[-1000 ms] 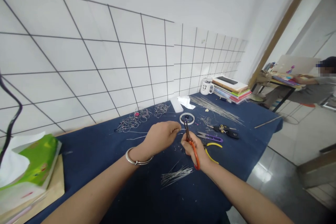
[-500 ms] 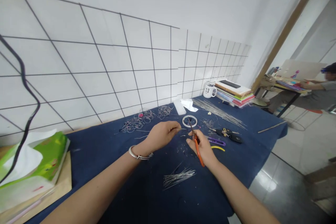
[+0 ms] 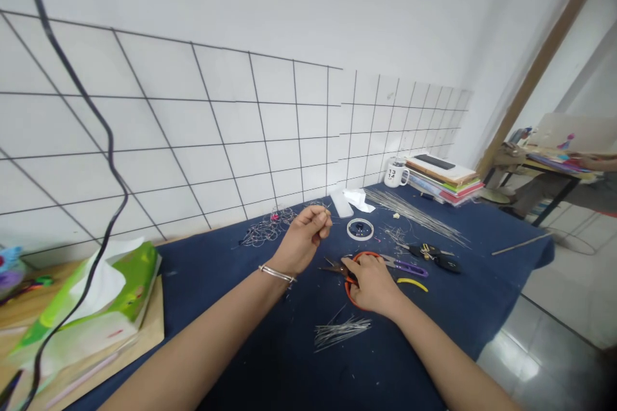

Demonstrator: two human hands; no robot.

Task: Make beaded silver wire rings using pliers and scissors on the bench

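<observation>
My left hand (image 3: 308,237), a silver bangle at its wrist, is raised over the dark blue cloth with fingertips pinched together. A thin piece of wire (image 3: 329,207) just shows at those fingertips; most of it is hidden. Low on the cloth, my right hand (image 3: 373,279) lies palm down over the orange-handled scissors (image 3: 353,297), its fingers on the handles. The scissor blades point left, slightly parted. In front of the hands lies a bundle of short cut wires (image 3: 342,332). Beyond the right hand sit a round white-rimmed dish (image 3: 360,238) and purple thread snips (image 3: 412,269).
Tangled wire loops (image 3: 260,233) lie near the tiled wall. Long straight wires (image 3: 419,215), black-handled pliers (image 3: 429,253) and a yellow handle (image 3: 414,283) are to the right. A mug (image 3: 394,173) and stacked books (image 3: 441,176) stand behind; tissues (image 3: 130,295) left. A person sits far right.
My right hand has lowered the scissors to the cloth, turning them so the blades point left. My left hand has risen and turned, still pinching. The view has shifted left.
</observation>
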